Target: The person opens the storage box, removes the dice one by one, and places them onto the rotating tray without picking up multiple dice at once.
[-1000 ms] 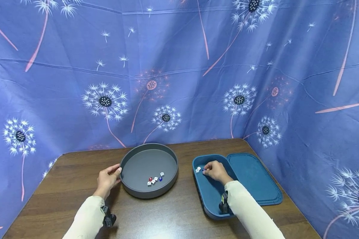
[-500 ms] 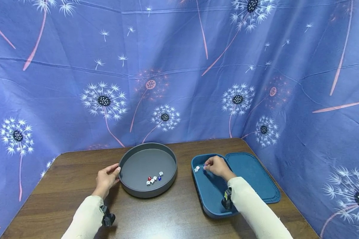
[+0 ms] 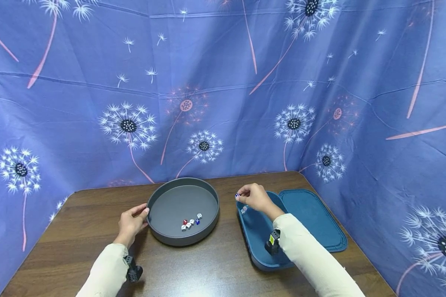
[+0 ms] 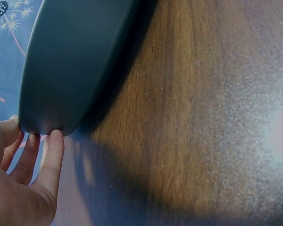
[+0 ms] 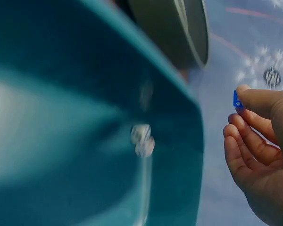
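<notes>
Between thumb and forefinger, my right hand (image 3: pixel 255 198) pinches a blue die (image 3: pixel 237 195) with white pips, over the far left rim of the blue box (image 3: pixel 247 243). The right wrist view shows the die (image 5: pixel 237 99) at the fingertips, other fingers loosely bent below. Inside the box, two white dice (image 5: pixel 142 140) lie together, partly overlapped by the hand in the head view. My left hand (image 3: pixel 131 222) touches the left side of a round dark grey tray (image 3: pixel 172 240), its extended fingertips against the outer wall. Several white dice (image 3: pixel 188 225), a red die (image 3: pixel 185 222) and a blue die (image 3: pixel 197 221) lie in it.
A flat blue lid (image 3: pixel 316 222) lies right of the box on the brown wooden table (image 3: pixel 215 272). Purple-blue cloth (image 3: pixel 230 115) with dandelion prints hangs behind and to the right. Bare tabletop separates tray and box.
My right hand has lifted the blue die from inside the box and carried it left and away to the box's rim. The left hand stays at the tray.
</notes>
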### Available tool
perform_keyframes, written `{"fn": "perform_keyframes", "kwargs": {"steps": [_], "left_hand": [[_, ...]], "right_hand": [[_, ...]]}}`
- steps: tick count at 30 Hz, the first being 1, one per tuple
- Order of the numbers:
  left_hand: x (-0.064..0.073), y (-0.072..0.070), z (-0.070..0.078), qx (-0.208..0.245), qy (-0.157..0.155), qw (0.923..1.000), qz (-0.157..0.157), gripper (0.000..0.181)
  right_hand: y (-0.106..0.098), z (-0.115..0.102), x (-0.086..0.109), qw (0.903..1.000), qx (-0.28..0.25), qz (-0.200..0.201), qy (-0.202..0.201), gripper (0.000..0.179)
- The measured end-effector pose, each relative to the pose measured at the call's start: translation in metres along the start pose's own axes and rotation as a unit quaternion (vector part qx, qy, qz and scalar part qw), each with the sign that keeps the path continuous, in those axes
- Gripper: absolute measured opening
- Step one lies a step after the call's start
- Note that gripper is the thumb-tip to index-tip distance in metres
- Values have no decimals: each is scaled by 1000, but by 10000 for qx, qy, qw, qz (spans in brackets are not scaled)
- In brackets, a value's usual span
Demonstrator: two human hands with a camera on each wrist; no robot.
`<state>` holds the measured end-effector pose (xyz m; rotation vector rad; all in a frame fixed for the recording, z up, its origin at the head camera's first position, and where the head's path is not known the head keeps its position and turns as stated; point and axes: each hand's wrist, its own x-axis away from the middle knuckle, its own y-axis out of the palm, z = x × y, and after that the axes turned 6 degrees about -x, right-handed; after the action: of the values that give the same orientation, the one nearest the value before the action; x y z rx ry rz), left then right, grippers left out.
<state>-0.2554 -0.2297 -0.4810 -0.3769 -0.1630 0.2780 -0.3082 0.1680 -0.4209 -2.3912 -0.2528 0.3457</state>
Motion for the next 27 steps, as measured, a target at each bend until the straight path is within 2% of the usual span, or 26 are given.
{"fn": "perform_keyframes", "kwargs": {"steps": [6, 13, 18, 21, 27], "left_hand": [[0, 0, 1, 16, -76, 10000, 23, 40], [0, 1, 1, -18, -85, 10000, 26, 40], [-1, 2, 2, 9, -101, 9999, 60, 39], [-1, 2, 2, 19, -112, 9999, 72, 39], [0, 2, 2, 22, -95, 9999, 90, 38]], "right_hand": [[23, -27, -8, 9997, -84, -134, -209, 7], [54, -57, -15, 9973, -138, -134, -705, 9], [81, -72, -16, 9972, -155, 186, -711, 12], [96, -78, -15, 9975, -143, 405, -563, 14], [127, -75, -15, 9946, -293, 912, -396, 12]]}}
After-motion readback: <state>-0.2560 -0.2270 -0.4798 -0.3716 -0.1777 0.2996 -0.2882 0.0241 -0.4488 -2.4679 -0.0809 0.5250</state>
